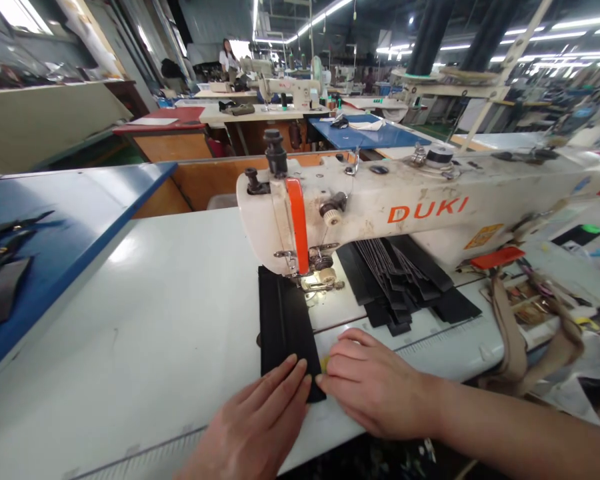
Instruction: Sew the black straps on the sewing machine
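Note:
A black fabric strip (286, 320) lies lengthwise on the white machine table, its far end at the needle area of the sewing machine (370, 200). My left hand (260, 420) rests flat on the strip's near end, fingers stretched out. At the strip's right edge, my right hand (375, 383) has its fingers curled together, the fingertips touching the edge near the corner; whatever they may pinch is too small to make out. Under the machine arm, right of the presser foot (323, 287), lies a fanned pile of black fabric pieces (405, 280).
A blue table (75, 227) with dark pieces stands at the left. Right of the machine are a tray of small parts (527, 303) and a beige strap (505, 327). A person (227, 57) is far back among other machines.

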### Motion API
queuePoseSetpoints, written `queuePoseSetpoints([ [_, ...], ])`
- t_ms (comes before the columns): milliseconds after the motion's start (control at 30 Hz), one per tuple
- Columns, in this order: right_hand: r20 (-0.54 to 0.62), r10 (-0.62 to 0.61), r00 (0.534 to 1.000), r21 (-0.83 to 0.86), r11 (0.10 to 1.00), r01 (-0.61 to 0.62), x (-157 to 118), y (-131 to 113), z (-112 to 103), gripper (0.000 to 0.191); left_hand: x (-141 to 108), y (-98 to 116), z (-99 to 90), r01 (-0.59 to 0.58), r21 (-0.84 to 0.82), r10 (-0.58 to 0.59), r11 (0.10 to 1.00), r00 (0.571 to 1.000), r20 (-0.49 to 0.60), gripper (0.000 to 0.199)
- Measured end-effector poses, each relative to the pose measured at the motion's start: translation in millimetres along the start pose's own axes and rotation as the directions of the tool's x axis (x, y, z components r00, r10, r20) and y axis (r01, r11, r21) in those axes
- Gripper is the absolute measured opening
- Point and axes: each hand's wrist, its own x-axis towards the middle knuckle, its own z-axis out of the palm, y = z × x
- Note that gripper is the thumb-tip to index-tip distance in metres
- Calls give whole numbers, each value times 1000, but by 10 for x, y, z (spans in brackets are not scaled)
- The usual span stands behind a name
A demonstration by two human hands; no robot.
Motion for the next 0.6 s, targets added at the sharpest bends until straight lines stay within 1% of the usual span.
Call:
queuePoseSetpoints([
  [100, 10, 21, 1000, -32, 999, -21, 94, 103, -9, 19, 97, -135, -10, 20, 3, -20, 1000, 999, -41, 31],
  [267, 0, 60, 998, -74, 995, -59, 235, 269, -15, 16, 250, -364, 3, 23, 43, -21, 999, 999, -46, 31],
  [467, -67, 128, 990, -98, 986, -134, 391, 420, -2, 18, 309, -637, 85, 30, 77, -24, 997, 997, -77, 31],
  [600, -123, 203, 971, -135, 966, -219, 491, 445, 31, 13, 369, -815, 130, 47, 97, -39, 994, 996, -80, 36],
])
